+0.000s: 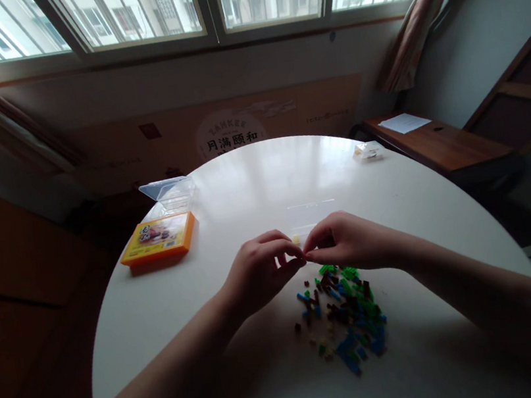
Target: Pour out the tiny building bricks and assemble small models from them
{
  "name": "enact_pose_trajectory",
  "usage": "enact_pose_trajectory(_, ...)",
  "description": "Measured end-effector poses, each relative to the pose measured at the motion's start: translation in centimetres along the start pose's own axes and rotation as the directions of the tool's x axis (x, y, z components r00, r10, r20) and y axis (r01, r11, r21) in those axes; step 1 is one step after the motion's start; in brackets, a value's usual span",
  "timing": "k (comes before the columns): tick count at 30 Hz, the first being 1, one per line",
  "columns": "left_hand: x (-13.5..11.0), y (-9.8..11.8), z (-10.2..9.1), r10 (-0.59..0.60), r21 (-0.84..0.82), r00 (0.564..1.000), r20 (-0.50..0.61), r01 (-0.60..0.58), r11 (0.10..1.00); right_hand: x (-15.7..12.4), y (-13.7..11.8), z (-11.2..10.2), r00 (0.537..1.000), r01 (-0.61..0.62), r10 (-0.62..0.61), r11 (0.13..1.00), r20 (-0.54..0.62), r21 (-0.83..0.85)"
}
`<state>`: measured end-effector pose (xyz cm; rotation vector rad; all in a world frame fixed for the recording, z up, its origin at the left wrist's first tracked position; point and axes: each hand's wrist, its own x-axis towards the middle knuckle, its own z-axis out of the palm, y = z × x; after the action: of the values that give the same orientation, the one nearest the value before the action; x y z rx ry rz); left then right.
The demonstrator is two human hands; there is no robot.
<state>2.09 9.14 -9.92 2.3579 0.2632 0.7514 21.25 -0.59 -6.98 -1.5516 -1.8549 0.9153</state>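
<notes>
My left hand (pixel 261 273) and my right hand (pixel 344 240) meet fingertip to fingertip above a round white table (pixel 254 187). Both are pinched shut. Between the fingertips shows a tiny pale yellow piece (pixel 295 240), too small to name. Just below and right of the hands lies a loose pile of small building bricks (pixel 345 310) in blue, green and brown. A thin clear plastic bag or sheet (pixel 312 215) lies on the table just beyond the fingertips.
An orange box (pixel 159 239) lies at the table's left, with a clear plastic lid or tray (pixel 169 193) behind it. A small clear packet (pixel 367 151) sits at the far right edge. A wooden bench with a paper (pixel 404 123) stands to the right.
</notes>
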Motion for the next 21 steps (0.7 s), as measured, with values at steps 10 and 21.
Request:
enact_pose_trajectory(10,0.3,-1.1,-0.7,-0.246,0.147,0.968,-0.045,0.250,0.957,0.9,1.1,-0.4,0.964,-0.133,0.011,0.887,-0.267,-0.443)
enact_pose_trajectory(21,0.1,-2.0,0.3,-0.400,0.213,0.917,0.009,0.389,0.896,1.7,1.7,1.0,0.977,-0.152,0.006,0.718,-0.211,-0.680)
